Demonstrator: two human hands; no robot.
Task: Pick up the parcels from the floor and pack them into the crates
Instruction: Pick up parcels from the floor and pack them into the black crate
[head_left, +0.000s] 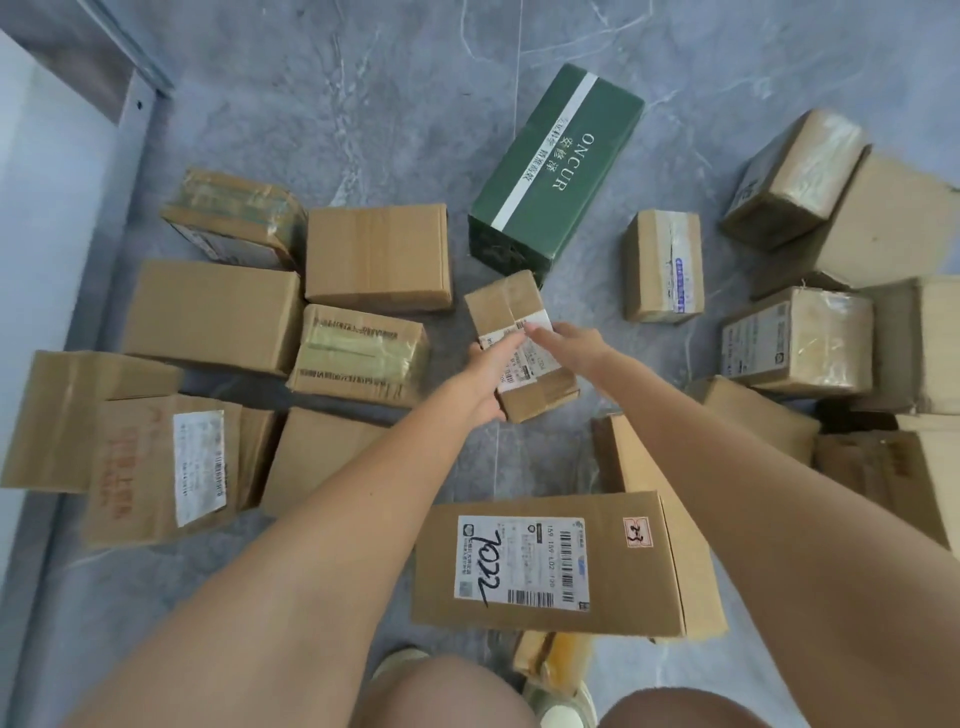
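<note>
Two hands (488, 374) (569, 345) hold one small parcel (511, 312), one green box (556, 171) behind

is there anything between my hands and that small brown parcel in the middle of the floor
Nothing visible. Both hands are already at the small parcel: the left hand grips its near left side, and the right hand lies across its white label. No crate shows in this view, so the path to one cannot be judged.

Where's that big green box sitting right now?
The green box lies on the grey floor at upper centre of the head view, just beyond the small parcel both hands are reaching.
</note>
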